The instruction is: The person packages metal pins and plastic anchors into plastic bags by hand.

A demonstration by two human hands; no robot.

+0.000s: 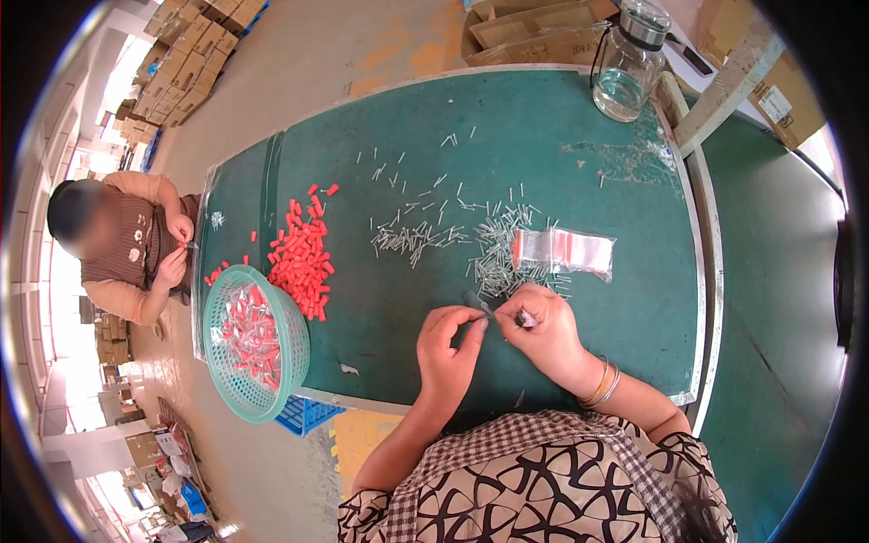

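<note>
Near the table's front edge, my left hand (450, 348) pinches a small clear thing, perhaps a plastic bag, between thumb and fingertips. My right hand (543, 333) meets it from the right, its thumb and index finger closed at the same small thing; a dark-tipped object shows within its curled fingers. Just beyond my right hand lies a pile of thin metal screws or nails (498, 240). A stack of clear plastic bags with red strips (566, 251) lies on the pile's right side.
Red plugs (301, 258) are heaped at the left, beside a green basket (301, 348) of filled bags. A glass bottle (625, 72) stands at the back right of the green table (362, 335). A co-worker (136, 235) sits at the far left, both hands at the table edge.
</note>
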